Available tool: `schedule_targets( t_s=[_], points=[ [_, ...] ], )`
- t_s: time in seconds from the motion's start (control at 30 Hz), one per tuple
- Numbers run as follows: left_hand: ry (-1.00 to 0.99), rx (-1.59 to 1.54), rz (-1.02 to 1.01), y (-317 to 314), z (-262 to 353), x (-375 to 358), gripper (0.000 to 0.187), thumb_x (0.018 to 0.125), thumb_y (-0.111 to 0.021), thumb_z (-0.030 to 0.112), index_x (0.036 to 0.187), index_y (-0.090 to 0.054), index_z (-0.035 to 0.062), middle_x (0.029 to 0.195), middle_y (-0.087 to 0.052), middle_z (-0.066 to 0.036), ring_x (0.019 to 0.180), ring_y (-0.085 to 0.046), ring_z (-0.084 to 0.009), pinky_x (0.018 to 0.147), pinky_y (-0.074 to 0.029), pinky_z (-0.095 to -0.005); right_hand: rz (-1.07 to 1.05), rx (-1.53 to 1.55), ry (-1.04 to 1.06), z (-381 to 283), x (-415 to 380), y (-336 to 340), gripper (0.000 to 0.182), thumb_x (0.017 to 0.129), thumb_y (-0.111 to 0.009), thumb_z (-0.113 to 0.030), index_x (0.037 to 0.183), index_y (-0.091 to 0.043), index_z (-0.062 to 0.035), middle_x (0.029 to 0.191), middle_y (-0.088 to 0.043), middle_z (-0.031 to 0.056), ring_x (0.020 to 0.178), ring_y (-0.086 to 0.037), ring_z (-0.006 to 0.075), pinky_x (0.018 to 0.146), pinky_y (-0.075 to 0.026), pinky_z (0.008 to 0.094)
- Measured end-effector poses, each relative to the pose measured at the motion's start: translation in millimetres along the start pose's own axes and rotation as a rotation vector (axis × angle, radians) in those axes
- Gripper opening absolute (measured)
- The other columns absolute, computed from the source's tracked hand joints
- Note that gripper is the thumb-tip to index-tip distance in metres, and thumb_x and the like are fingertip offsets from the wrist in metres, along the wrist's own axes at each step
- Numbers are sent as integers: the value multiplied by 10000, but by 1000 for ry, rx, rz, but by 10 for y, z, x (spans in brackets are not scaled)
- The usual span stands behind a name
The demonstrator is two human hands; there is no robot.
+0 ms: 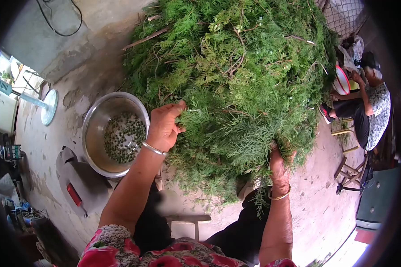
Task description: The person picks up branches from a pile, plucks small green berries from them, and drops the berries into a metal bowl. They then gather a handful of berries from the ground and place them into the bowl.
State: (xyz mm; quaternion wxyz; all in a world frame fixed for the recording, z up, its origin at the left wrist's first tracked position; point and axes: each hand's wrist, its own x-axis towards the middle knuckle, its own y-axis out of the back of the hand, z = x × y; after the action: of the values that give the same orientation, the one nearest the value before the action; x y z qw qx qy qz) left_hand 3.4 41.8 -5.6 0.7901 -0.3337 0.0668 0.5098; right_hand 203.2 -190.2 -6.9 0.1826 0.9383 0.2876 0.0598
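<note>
A large heap of cut evergreen branches with flat, scale-like leaves fills the upper middle of the view. My right hand is closed around an evergreen branch at the heap's near side; foliage covers most of its fingers. At the left edge of the greenery, my left hand is closed in a pinch at a leafy tip; whatever sits between the fingertips is mostly hidden. Beside that hand stands a metal basin, with many small round green cones lying over its bottom.
A grey bag or cushion-like object with a red part lies left of my legs. Part of a small stool shows between them. At right another person sits holding a red-rimmed basin. A fan stands at far left.
</note>
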Motion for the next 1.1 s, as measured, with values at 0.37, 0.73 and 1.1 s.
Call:
schedule_targets(
  t_s=[0.37,0.73,1.1],
  points=[
    [109,-105,-299,-109,-45,-107,178,777,-716,95,904,-660,-17,812,-657,-29,752,-575,-112,660,-445,-279,-98,34,88,-104,-39,-40,223,817,-638,-51,1030,-616,12,923,-664,75,803,-576,147,739,-466,313],
    [-86,188,75,-80,15,-54,164,778,-738,144,839,-647,23,703,-631,-49,487,-445,-55,376,-295,-181,-156,158,-54,-160,-116,-128,183,831,-633,-55,995,-606,21,918,-658,77,839,-588,151,750,-481,315],
    [-206,20,341,358,341,232,164,819,-675,159,848,-608,11,803,-636,-132,528,-482,-86,429,-359,-212,-59,-1212,951,287,-84,97,247,933,-514,-170,1139,-554,-39,1117,-611,75,1043,-550,247,961,-352,432]
  ],
)
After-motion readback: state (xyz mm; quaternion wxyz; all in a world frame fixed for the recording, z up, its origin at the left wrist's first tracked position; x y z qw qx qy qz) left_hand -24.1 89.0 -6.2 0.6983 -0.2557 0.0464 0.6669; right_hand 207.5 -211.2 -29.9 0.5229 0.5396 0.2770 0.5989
